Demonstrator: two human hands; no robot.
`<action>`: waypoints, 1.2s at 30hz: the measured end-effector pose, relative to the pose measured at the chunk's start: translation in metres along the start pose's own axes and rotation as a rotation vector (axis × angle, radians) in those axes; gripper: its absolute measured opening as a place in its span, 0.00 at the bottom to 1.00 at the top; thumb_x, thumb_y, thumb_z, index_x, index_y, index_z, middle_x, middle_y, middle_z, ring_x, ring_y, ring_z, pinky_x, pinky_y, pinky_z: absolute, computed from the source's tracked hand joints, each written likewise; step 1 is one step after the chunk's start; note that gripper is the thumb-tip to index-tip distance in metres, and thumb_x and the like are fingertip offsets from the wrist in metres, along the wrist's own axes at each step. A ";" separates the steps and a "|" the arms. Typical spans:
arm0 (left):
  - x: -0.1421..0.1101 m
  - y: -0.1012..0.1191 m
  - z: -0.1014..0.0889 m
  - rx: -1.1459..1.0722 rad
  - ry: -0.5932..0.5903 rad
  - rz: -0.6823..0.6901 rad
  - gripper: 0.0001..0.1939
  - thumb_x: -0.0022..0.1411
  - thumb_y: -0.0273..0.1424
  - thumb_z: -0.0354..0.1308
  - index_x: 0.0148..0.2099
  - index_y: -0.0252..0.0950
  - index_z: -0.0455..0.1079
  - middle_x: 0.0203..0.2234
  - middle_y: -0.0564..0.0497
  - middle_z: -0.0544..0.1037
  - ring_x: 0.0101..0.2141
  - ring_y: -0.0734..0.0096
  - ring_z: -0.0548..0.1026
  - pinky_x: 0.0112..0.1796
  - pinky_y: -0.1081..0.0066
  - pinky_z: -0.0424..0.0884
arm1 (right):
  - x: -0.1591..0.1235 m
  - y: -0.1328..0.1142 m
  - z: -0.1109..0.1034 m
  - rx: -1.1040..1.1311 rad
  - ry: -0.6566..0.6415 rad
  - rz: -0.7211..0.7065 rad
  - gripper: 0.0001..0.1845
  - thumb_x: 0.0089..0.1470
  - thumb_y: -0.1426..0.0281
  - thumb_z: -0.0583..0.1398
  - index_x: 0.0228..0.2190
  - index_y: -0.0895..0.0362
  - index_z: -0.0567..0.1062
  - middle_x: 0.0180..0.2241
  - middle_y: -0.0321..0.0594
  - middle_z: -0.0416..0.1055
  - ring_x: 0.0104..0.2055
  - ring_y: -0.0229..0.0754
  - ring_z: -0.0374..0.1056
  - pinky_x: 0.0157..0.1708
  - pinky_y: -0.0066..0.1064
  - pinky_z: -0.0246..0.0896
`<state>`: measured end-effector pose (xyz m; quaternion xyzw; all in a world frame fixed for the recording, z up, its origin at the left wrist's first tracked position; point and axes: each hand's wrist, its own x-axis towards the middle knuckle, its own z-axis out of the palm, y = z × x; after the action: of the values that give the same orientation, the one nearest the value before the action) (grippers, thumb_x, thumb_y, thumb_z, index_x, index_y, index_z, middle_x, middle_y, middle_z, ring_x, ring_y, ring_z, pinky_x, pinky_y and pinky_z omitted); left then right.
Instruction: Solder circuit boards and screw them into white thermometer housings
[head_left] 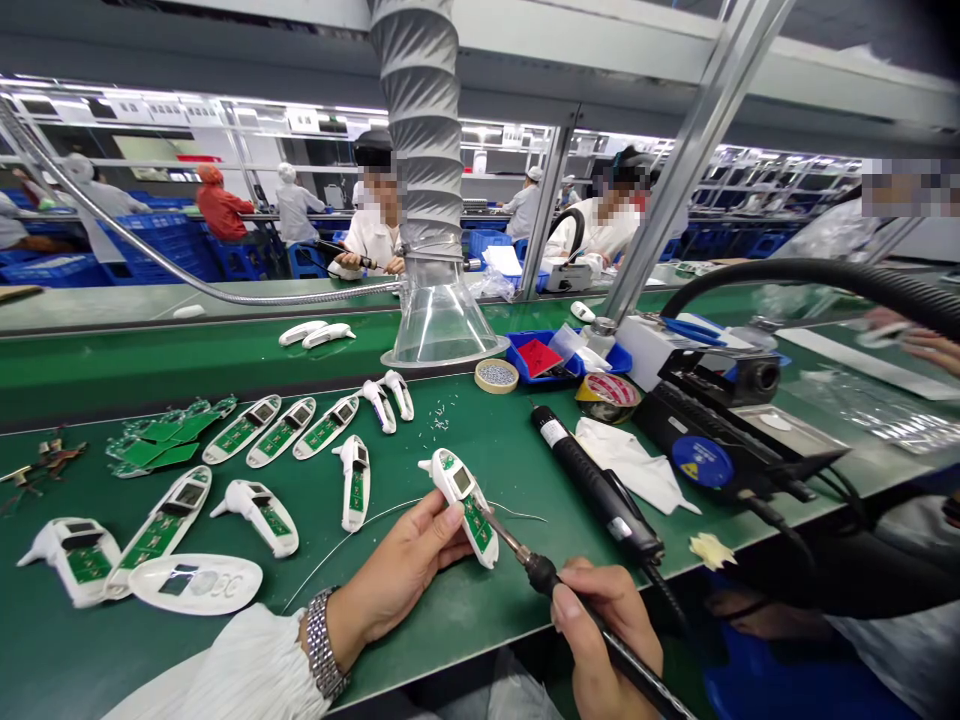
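Observation:
My left hand [409, 555] is closed around an opened white ear thermometer [472, 512], its green circuit board and small display facing up. In my right hand [604, 630] is a soldering iron [541, 575], its tip at the board's right edge; whether it touches cannot be made out. A thin solder wire [337, 550] runs across the mat behind my left hand. To the left lie several more opened thermometers [281, 432], boards showing, and a loose white front cover [196, 583]. Small screws [441, 420] are scattered just beyond the held thermometer.
A pile of green circuit boards [165, 438] sits at left. Beyond my hands hangs a clear extractor hood [448, 315]. On the right are a black electric screwdriver [592, 480], a white cloth [637, 465], a tape roll [609, 395], a blue tray [619, 358] and a black soldering station [697, 440].

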<state>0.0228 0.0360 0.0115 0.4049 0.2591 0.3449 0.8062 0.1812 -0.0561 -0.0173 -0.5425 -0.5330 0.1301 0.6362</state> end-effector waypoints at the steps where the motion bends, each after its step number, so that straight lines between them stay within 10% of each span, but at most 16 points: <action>1: 0.000 0.000 0.000 0.001 0.000 0.000 0.18 0.62 0.37 0.54 0.53 0.36 0.67 0.43 0.46 0.76 0.44 0.65 0.73 0.50 0.64 0.63 | 0.000 0.000 0.000 0.006 -0.001 0.005 0.03 0.58 0.68 0.56 0.32 0.53 0.69 0.25 0.34 0.63 0.25 0.36 0.63 0.22 0.24 0.59; 36: 0.000 0.003 -0.002 -0.124 0.027 -0.079 0.14 0.65 0.34 0.51 0.47 0.32 0.69 0.41 0.42 0.76 0.43 0.62 0.74 0.46 0.62 0.67 | 0.008 0.000 -0.016 0.240 0.121 0.096 0.04 0.56 0.67 0.59 0.31 0.54 0.70 0.28 0.34 0.65 0.21 0.32 0.61 0.21 0.23 0.60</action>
<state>0.0204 0.0384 0.0129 0.3388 0.2636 0.3337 0.8393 0.1978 -0.0591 -0.0103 -0.4941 -0.4478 0.1904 0.7204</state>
